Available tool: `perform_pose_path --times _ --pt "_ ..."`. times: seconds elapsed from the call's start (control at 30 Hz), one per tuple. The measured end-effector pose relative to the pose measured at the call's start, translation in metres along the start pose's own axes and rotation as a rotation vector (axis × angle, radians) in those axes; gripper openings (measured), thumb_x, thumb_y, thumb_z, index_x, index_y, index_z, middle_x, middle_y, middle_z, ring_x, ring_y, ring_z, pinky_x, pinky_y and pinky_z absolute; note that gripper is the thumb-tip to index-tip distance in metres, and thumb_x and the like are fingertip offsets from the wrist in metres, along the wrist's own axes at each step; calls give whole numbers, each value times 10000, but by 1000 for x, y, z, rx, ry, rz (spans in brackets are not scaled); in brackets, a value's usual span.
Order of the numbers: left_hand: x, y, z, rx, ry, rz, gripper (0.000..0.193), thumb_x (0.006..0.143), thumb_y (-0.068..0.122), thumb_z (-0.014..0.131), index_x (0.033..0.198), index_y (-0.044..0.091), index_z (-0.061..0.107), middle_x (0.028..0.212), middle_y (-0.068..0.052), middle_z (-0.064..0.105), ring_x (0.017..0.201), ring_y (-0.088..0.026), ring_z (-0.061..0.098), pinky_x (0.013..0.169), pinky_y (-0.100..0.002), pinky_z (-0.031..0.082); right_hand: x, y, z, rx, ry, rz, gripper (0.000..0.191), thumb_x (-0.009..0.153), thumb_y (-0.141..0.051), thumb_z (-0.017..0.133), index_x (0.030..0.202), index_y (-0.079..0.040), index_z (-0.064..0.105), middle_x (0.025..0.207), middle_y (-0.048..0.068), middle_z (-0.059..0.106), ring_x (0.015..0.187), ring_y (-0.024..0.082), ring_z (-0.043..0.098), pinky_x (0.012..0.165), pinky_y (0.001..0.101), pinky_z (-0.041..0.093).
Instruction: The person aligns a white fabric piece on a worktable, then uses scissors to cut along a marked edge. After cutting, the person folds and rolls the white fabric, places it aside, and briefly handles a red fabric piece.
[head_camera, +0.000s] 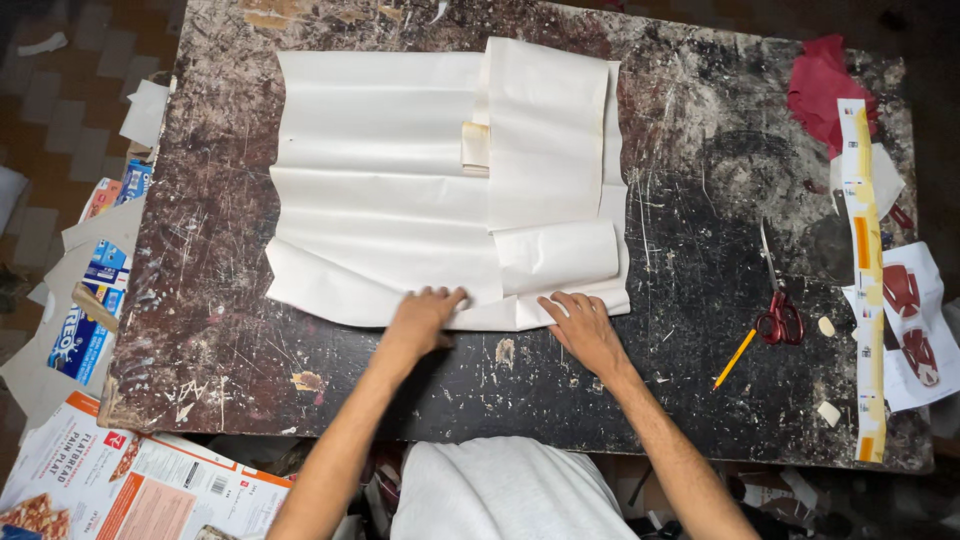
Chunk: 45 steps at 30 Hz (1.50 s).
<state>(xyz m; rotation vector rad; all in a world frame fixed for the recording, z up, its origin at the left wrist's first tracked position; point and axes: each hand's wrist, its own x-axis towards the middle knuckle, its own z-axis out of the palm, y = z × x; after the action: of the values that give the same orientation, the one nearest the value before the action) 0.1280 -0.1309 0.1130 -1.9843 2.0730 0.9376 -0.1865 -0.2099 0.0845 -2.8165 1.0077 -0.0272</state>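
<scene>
Flattened printed cartons (120, 480) lie nearest, on the floor at the lower left, below the near edge of a dark, badly scratched table (250, 330). More flattened boxes (95, 290) hang off the table's left side. On the right half of the table, well apart from the hands, lie red-handled scissors (778, 318) with a yellow pencil (735, 359) just beside them, a long printed strip (865, 280) running front to back, a sheet printed with red shapes (915, 320) and a crumpled red cloth (820, 85) at the far corner. Nothing lies between the hands and the paper.

Both forearms reach forward to the near edge of a large sheet of white paper (380, 180), which covers the middle of the table. The left hand (425, 318) rests palm down on that edge, its fingers close together and curled onto the paper. The right hand (582, 325) lies flat just beside it, fingers slightly spread, fingertips on the paper's lower right corner. The paper is creased in horizontal bands; its right part is folded over in overlapping flaps, and a small cream folded piece (475, 148) shows between the layers.
</scene>
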Motion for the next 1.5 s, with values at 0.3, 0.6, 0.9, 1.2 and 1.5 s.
perform_pose_path --times 0.3,0.6,0.9,1.2,1.5 --pt "-100 -175 -44 -207 142 -260 343 819 388 803 1080 166 797 879 -73 762 881 -258 742 988 -483 515 5 3 -19 97 33 45 336 931 -170 665 1266 -141 671 1256 49 675 1208 218 597 1041 429 426" --pt "-110 -187 -30 -99 633 -579 338 941 179 759 1225 13 683 949 -112 717 828 -239 664 842 -435 514 28 12 -45 281 -79 102 322 965 -263 612 1237 -97 660 1173 99 714 1118 241 644 1007 466 395" --pt "1 53 44 57 721 357 562 948 260 661 1426 38 465 1452 -195 517 1341 -377 485 1137 -658 285 70 8 -67 299 -546 302 445 1012 -392 538 1356 -110 531 1198 124 717 1070 251 698 1026 459 400" --pt "51 50 77 373 646 288 474 953 162 610 1408 55 529 1313 -126 625 1170 -268 614 1046 -496 495 44 0 -62 -47 5 -78 526 801 -362 739 1251 -118 614 1298 115 623 1214 268 602 1068 451 411" --pt "24 33 30 66 378 220 760 776 621 708 1267 54 585 959 -126 712 889 -283 694 800 -431 533 46 14 -58 355 -337 157 364 952 -338 693 1248 -131 648 1229 60 655 1187 214 604 1054 421 464"
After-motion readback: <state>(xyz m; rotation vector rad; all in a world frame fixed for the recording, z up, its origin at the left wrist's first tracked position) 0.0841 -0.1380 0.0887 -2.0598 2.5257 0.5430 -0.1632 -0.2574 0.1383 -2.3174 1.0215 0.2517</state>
